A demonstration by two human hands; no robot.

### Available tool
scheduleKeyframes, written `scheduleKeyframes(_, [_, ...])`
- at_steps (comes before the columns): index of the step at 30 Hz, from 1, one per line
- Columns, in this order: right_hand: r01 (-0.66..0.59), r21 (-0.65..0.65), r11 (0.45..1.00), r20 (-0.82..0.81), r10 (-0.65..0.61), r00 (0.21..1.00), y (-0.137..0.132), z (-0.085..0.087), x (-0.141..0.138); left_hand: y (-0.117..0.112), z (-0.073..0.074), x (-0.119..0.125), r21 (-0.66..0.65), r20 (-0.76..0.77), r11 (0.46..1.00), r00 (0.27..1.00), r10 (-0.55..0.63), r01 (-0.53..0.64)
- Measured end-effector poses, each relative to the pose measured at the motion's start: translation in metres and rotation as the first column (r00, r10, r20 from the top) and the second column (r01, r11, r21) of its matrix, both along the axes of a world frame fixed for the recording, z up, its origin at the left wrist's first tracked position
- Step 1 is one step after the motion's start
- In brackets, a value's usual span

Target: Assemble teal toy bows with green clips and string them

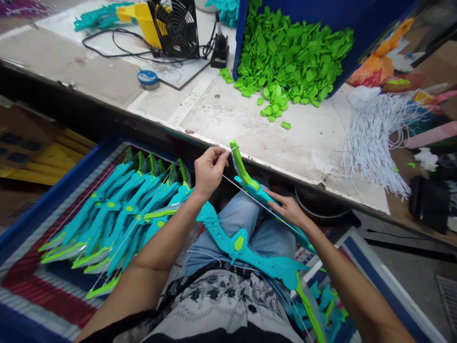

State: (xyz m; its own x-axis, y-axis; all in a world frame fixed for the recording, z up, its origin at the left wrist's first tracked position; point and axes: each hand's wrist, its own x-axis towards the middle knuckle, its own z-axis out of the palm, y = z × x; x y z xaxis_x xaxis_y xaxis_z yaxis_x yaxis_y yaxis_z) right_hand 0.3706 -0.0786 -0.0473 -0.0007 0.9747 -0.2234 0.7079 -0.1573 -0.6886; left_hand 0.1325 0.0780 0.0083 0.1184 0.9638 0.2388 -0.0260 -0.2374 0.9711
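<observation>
A teal and green toy bow stands tilted above my lap, its green tip near the table edge. My left hand pinches the white string at that green tip. My right hand grips the teal limb of the bow lower down, fingers wrapped round it. The string runs taut from the tip down past my right wrist. A second teal bow lies across my lap under my arms.
A blue tray at my left holds several finished teal bows. On the table are a heap of green plastic parts, a bundle of white strings, a black fan and a tape roll.
</observation>
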Motion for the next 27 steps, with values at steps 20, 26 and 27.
scheduleKeyframes(20, [-0.070,0.607,0.792,0.112,0.002,0.994,0.079,0.061,-0.062,-0.008,0.005,-0.025,-0.294,0.313,0.896,0.919,-0.240,0.334])
scheduleKeyframes(26, [-0.246,0.663,0.707,0.073,0.267,0.961,0.132,0.087,-0.102,-0.012,0.001,-0.036,-0.314,0.318,0.886,0.917,-0.242,0.342])
scheduleKeyframes(27, [-0.278,0.664,0.694,0.103,0.283,0.954,0.132,0.088,-0.105,-0.012,0.001,-0.038,-0.315,0.305,0.884,0.919,-0.252,0.346])
